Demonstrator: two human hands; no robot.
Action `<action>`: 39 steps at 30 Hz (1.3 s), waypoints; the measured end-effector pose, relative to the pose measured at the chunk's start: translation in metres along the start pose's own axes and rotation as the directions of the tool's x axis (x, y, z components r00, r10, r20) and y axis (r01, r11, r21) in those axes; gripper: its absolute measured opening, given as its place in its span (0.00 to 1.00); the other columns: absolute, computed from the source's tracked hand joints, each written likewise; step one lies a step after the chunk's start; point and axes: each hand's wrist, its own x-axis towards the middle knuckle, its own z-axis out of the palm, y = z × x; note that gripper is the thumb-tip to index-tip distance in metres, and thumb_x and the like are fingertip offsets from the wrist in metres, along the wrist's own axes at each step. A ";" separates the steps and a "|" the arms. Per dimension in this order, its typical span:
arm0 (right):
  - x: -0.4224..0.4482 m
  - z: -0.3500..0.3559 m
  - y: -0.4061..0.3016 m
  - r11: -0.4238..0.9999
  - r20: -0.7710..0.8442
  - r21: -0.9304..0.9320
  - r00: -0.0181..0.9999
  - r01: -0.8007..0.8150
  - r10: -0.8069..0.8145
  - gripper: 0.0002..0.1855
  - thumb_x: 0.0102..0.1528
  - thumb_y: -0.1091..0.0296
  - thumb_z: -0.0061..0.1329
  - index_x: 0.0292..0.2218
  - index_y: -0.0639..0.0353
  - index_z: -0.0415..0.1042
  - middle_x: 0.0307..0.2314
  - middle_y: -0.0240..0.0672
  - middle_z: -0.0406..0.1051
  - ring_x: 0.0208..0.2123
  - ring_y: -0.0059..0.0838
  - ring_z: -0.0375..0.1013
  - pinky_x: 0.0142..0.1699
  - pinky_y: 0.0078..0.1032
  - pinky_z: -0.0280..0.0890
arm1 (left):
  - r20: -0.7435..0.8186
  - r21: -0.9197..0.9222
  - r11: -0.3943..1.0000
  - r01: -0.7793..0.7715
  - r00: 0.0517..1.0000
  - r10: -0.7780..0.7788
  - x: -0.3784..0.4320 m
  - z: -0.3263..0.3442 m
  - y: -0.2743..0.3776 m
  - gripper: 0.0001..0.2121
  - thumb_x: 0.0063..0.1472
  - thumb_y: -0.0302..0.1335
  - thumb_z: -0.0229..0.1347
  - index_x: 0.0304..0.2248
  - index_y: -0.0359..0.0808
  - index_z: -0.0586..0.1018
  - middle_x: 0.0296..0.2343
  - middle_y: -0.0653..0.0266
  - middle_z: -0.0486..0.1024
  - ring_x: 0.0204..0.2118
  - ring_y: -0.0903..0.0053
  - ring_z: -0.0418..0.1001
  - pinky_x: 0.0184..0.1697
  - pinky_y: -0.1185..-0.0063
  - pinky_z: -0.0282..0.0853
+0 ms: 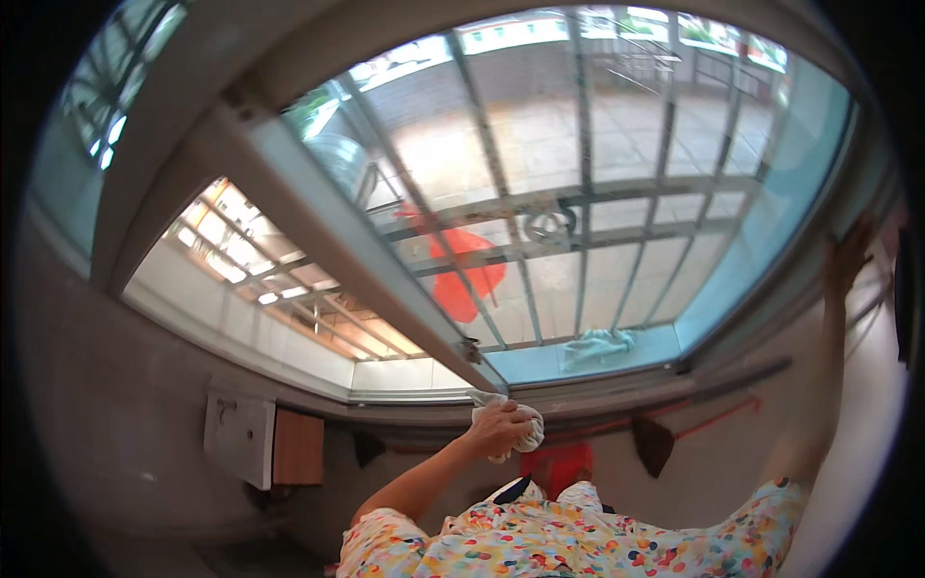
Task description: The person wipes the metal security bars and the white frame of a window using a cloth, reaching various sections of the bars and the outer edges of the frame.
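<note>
In the middle, my left hand [498, 428] grips a bunched white cloth [533, 432] just below the bottom track of a sliding window [426, 396]. One end of the cloth reaches up to the track, close to the foot of the sash's upright frame [361, 238]. A small latch [471, 350] sits low on that frame. Far to the right, my right hand [849, 253] is raised beside the window's side frame, its fingers spread and holding nothing visible. Whether it presses the frame or the wall is hard to tell.
Metal security bars [584, 159] stand outside the glass. Behind the pane, another cloth [598, 348] lies on the sill, and a red sheet-like thing [466, 271] shows beyond. Below are a broom [654, 444], a red plastic object [571, 462] and a white-and-brown cabinet [298, 448].
</note>
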 end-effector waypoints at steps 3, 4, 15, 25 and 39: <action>0.000 0.002 0.008 0.998 0.030 -0.053 0.999 -0.037 0.038 0.45 0.48 0.29 0.27 0.58 0.50 0.37 0.57 0.39 0.35 0.58 0.44 0.35 0.51 0.62 0.39 | -0.427 0.061 0.994 0.093 0.902 -0.058 -0.011 -0.081 0.037 0.11 0.39 0.25 0.53 0.27 0.42 0.76 0.32 0.70 0.73 0.35 0.71 0.68 0.39 0.72 0.63; 0.004 -0.001 0.001 1.000 0.000 -0.019 1.000 -0.020 0.020 0.45 0.48 0.29 0.27 0.57 0.50 0.37 0.57 0.39 0.34 0.58 0.43 0.35 0.51 0.62 0.40 | -0.578 0.123 0.983 0.133 0.815 -0.038 -0.015 -0.110 0.041 0.11 0.39 0.24 0.53 0.28 0.40 0.76 0.33 0.69 0.73 0.35 0.70 0.69 0.40 0.70 0.63; -0.002 0.010 0.027 0.981 0.129 -0.193 0.991 0.000 0.025 0.45 0.48 0.30 0.28 0.58 0.47 0.35 0.58 0.30 0.32 0.59 0.32 0.33 0.52 0.61 0.35 | -0.973 0.182 0.931 0.315 -0.081 0.217 0.050 -0.348 -0.001 0.17 0.54 0.20 0.43 0.45 0.34 0.68 0.45 0.57 0.60 0.45 0.68 0.59 0.48 0.72 0.54; -0.046 -0.093 -0.214 0.835 0.178 0.516 0.929 0.193 -0.325 0.31 0.55 0.52 0.33 0.55 0.57 0.46 0.54 0.42 0.48 0.57 0.40 0.43 0.58 0.46 0.26 | -0.968 -0.237 0.687 0.687 -0.104 -0.229 -0.003 -0.049 -0.076 0.17 0.58 0.37 0.43 0.44 0.39 0.69 0.46 0.48 0.56 0.46 0.54 0.53 0.45 0.61 0.51; 0.040 -0.177 -0.502 0.135 -0.332 0.911 0.888 0.389 -0.319 0.37 0.51 0.63 0.41 0.56 0.60 0.36 0.54 0.50 0.40 0.57 0.49 0.39 0.58 0.47 0.33 | -0.491 -0.763 0.646 -0.020 -0.632 -0.600 -0.062 -0.119 -0.045 0.14 0.53 0.18 0.43 0.41 0.30 0.66 0.35 0.60 0.61 0.35 0.73 0.62 0.39 0.77 0.60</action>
